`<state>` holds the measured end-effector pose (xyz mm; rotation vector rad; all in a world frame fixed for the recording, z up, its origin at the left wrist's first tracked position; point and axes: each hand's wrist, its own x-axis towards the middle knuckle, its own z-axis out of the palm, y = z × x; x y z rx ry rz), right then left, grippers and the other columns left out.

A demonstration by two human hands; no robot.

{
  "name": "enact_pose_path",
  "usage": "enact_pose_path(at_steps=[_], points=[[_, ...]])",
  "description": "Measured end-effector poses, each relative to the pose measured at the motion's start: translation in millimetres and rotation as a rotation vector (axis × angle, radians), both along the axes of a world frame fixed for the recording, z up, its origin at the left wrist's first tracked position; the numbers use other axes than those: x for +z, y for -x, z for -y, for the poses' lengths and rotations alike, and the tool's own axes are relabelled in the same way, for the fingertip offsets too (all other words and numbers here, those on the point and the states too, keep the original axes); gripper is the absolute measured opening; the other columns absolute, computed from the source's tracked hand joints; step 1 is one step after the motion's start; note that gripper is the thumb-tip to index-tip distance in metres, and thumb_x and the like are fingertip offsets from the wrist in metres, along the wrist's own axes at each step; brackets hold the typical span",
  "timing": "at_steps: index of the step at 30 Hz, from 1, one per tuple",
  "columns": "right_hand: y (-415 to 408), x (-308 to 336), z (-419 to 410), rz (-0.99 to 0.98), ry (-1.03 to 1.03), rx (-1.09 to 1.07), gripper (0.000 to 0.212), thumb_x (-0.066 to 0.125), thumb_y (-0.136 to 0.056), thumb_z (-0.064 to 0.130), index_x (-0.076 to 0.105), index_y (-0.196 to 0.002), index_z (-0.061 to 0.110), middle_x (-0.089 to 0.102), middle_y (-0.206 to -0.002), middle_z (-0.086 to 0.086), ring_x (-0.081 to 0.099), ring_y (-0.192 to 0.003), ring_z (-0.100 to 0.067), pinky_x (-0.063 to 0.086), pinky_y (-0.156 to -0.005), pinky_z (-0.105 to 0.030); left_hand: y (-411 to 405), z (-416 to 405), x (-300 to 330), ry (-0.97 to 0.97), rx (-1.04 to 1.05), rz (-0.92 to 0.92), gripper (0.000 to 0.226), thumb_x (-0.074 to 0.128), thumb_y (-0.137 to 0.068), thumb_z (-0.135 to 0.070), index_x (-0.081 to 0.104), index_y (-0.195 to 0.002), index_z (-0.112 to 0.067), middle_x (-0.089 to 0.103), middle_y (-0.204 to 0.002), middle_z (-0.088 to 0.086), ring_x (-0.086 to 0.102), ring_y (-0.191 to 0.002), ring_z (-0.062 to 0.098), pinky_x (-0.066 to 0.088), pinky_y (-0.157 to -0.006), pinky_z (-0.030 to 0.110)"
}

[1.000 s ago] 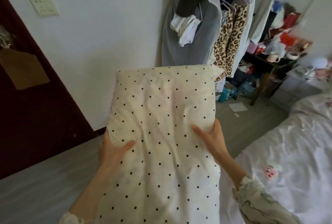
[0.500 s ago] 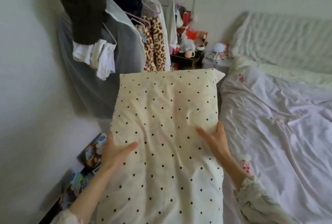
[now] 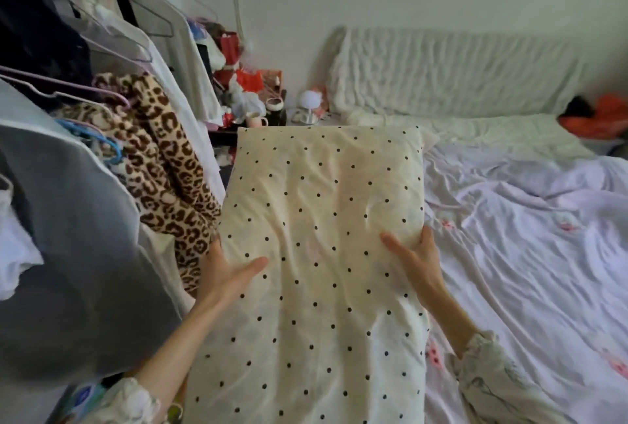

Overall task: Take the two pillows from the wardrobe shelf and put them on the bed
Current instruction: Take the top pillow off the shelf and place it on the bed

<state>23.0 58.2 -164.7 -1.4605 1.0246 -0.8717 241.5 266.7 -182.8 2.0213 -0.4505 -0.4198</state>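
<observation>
A cream pillow with black dots [image 3: 323,219] is held out lengthwise in front of me, filling the middle of the head view. My left hand [image 3: 224,274] grips its left edge, thumb on top. My right hand [image 3: 414,260] grips its right edge, thumb on top. The bed [image 3: 530,236] lies to the right, covered by a rumpled pale sheet with small pink prints. The pillow's far end hangs over the bed's left side. The wardrobe shelf is out of view, and I cannot tell whether a second pillow lies beneath this one.
A rack of hanging clothes [image 3: 102,138], with a leopard-print garment [image 3: 163,158], crowds the left. A cluttered small table [image 3: 258,107] with a cup and a round lamp stands beyond the pillow. A ribbed white headboard cover [image 3: 458,73] leans on the far wall. An orange item [image 3: 598,117] lies far right.
My view has swung right, from the door and wall past the clothes rack to the bed. Both hands keep the same grip on the pillow, which now points toward the bed's head.
</observation>
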Motion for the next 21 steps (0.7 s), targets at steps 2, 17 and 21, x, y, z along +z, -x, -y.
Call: enact_pose_path(at_steps=[2, 17, 21], points=[[-22, 0, 37, -0.007, 0.022, -0.007, 0.053, 0.077, -0.071, 0.032, 0.044, -0.112, 0.026, 0.059, -0.098, 0.011, 0.061, -0.085, -0.008, 0.053, -0.065, -0.028, -24, 38, -4, 0.017, -0.028, 0.004, 0.101, 0.084, -0.061, -0.039, 0.027, -0.143, -0.023, 0.043, -0.142, 0.007, 0.040, -0.131, 0.028, 0.034, -0.108, 0.044], [-167, 12, 282, 0.003, 0.039, -0.012, 0.043, 0.077, -0.071, 0.034, 0.043, -0.097, 0.041, 0.057, -0.103, 0.014, 0.060, -0.096, -0.012, 0.053, -0.082, -0.041, -188, 297, 16, -0.039, -0.053, -0.002, 0.102, 0.082, -0.062, -0.042, 0.024, -0.144, -0.023, 0.039, -0.142, 0.010, 0.036, -0.131, 0.031, 0.036, -0.107, 0.051], [-213, 3, 342, -0.007, 0.022, -0.030, 0.042, 0.077, -0.070, 0.036, 0.046, -0.098, 0.038, 0.059, -0.109, 0.007, 0.061, -0.101, -0.018, 0.053, -0.086, -0.044, -241, 365, 6, -0.059, -0.069, -0.025, 0.102, 0.082, -0.061, -0.045, 0.025, -0.144, -0.026, 0.035, -0.142, 0.012, 0.040, -0.127, 0.033, 0.039, -0.103, 0.048]])
